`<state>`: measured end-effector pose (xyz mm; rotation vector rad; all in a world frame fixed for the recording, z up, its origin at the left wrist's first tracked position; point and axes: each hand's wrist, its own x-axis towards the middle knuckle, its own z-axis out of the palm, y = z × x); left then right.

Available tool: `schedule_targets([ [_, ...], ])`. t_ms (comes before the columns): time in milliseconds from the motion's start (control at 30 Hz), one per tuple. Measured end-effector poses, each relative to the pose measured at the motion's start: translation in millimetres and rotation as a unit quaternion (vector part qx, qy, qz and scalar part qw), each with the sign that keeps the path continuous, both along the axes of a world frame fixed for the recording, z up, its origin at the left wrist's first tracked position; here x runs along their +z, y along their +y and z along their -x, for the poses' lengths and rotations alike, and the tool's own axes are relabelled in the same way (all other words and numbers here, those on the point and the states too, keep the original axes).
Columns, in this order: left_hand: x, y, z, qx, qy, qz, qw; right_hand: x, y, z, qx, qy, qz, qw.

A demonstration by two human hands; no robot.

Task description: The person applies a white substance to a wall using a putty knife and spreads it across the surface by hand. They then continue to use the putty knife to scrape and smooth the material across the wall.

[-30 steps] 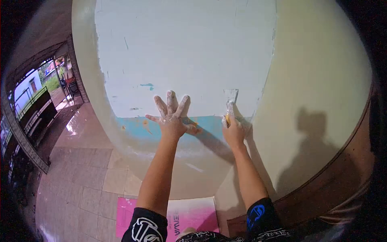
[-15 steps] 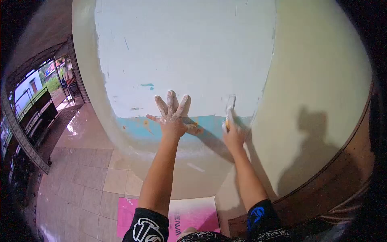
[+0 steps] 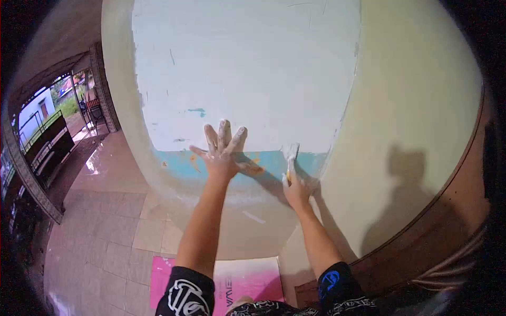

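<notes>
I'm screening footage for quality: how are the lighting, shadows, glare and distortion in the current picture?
Head view: strong curving distortion, black corners; head view: a person-shaped shadow on the wall at right, another running from the left hand toward the right hand; head view: glare on the floor near the bright doorway; head view: the scraper's pale blade contrasts weakly with the white patch.

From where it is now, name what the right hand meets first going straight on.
Leading with its scraper, the right hand would likely meet the white coating above; exact blade contact is unclear.
</notes>
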<state>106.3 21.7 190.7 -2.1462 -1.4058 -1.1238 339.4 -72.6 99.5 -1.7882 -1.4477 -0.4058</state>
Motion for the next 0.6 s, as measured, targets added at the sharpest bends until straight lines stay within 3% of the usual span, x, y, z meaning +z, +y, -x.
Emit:
schedule_targets([
  [100, 19.4, -0.2, 33.4, -0.003, 0.030, -0.026, 0.999, -10.5, 2.8, 2.8, -0.024, 0.026, 0.017, 0.999],
  [200, 36.5, -9.8, 46.1, 0.043, 0.017, -0.034, 0.998, 41.7, 16.5, 10.0, 0.023, 0.057, -0.021, 0.998],
  [300, 40.8, -5.1, 51.5, 0.045, 0.023, 0.024, 0.998, 67.0, 17.5, 23.2, -0.009, 0.043, 0.000, 0.999],
  [400, 23.5, 2.3, 54.4, 0.049, 0.000, 0.086, 0.995, 0.2, 20.9, 19.6, 0.013, 0.025, -0.028, 0.999],
  [433, 11.0, 10.4, 56.1, 0.028, -0.004, 0.013, 1.000, -9.3, 16.5, 22.0, 0.051, 0.077, -0.026, 0.995],
  [533, 8.8, 15.8, 58.3, 0.012, 0.000, 0.013, 1.000, -0.2, 20.9, 18.0, -0.009, -0.028, 0.015, 0.999],
  [567, 16.2, 7.0, 54.8, 0.052, 0.019, 0.098, 0.994, 6.8, 33.3, 13.3, -0.015, 0.009, 0.059, 0.998],
  [600, 8.5, 17.2, 55.5, 0.051, 0.019, 0.101, 0.993, 26.1, 37.9, 13.4, -0.016, 0.009, 0.062, 0.998],
])
